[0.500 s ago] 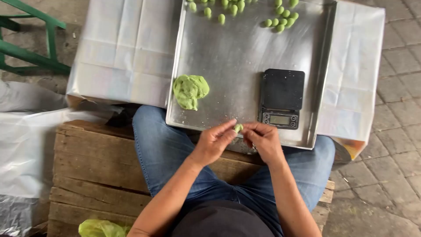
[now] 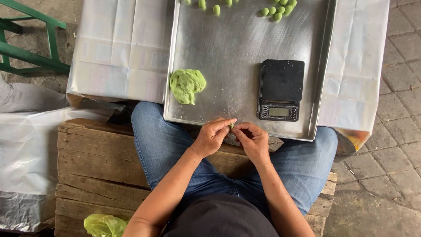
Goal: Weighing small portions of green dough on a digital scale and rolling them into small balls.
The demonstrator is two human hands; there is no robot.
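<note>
Head view: two hands (image 2: pixel 232 137) pinch one dough bit (image 2: pixel 231 126); one scale (image 2: pixel 280 90).

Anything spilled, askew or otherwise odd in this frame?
Nothing major. Fine crumbs speckle the metal tray near its front edge, by the green dough lump and the black scale. Both hands, left hand and right hand, pinch a small green dough piece.
</note>
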